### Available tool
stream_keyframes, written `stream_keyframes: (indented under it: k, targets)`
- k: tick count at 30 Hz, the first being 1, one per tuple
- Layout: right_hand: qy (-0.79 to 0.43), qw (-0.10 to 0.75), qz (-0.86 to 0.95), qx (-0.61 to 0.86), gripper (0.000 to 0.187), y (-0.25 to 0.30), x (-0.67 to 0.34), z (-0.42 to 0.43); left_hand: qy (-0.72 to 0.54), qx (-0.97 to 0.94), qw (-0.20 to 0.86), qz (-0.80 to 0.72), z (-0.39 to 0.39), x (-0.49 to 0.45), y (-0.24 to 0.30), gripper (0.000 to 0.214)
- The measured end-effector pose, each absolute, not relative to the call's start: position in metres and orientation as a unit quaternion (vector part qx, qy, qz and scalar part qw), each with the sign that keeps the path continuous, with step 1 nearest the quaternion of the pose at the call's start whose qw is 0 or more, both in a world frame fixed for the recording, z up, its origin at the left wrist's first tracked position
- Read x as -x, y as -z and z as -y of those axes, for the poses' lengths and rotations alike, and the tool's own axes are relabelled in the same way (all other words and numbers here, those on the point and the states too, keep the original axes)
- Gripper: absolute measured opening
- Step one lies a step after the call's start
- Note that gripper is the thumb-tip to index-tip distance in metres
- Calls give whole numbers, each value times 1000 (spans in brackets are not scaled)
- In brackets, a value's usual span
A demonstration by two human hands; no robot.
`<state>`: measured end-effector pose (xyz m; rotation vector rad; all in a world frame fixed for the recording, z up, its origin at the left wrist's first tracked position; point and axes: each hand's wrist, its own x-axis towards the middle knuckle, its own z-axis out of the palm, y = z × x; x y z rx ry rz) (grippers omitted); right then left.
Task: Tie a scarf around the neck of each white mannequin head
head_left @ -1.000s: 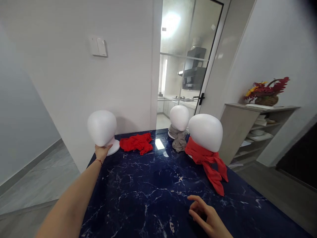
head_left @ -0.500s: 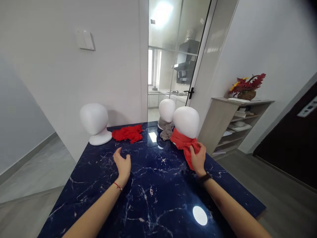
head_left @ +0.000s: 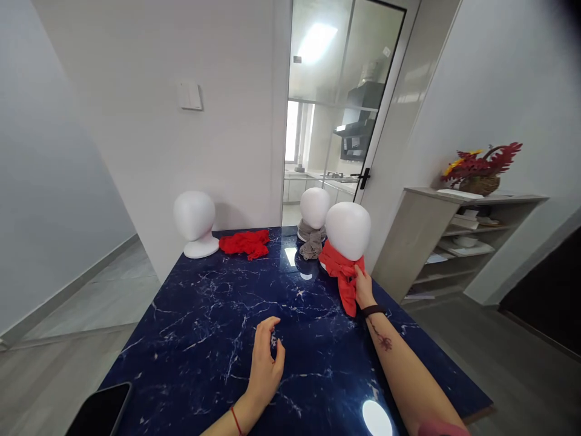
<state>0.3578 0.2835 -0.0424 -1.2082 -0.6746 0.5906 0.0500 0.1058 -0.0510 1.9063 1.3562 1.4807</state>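
Observation:
A coral-red scarf is wrapped round the neck of a white mannequin head, and one end hangs down onto the table. My right hand is at the scarf's right side, its fingers closed on the cloth, with the fingertips partly hidden. Over the middle of the table my left hand holds nothing, its thumb and fingers curved apart. Behind the coral scarf, a second white mannequin head wears a grey-brown scarf. At the left stands a bare white mannequin head, beside a crumpled bright red cloth.
The heads stand on a dark blue marbled table near a wall. A black phone lies at its lower left edge. To the right is a shelf unit with a flower basket on top. A glass door stands behind.
My left hand has moved right and nearer to me. My right hand has shifted slightly at the scarf, now at its right side. The view has turned left, bringing the phone in.

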Motion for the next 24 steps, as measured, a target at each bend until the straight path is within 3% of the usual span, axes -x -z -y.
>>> stream_keyframes:
  k: [7,16,20,24]
  targets:
    - [-402,789,253,391,46,18,-285,-247,-518,-696,178,-465,-105,-42,39,40]
    - [-602,675,276,324,41,16,-147,-146,-543,-605,253,-524,-136,-8,39,54]
    - [-650,642,254,317,32,14,-132,-129,-591,-564,248,-521,-137,10,40,54]
    - [-693,594,253,321,20,19,-135,-126,-546,-616,188,-535,-129,24,40,40]
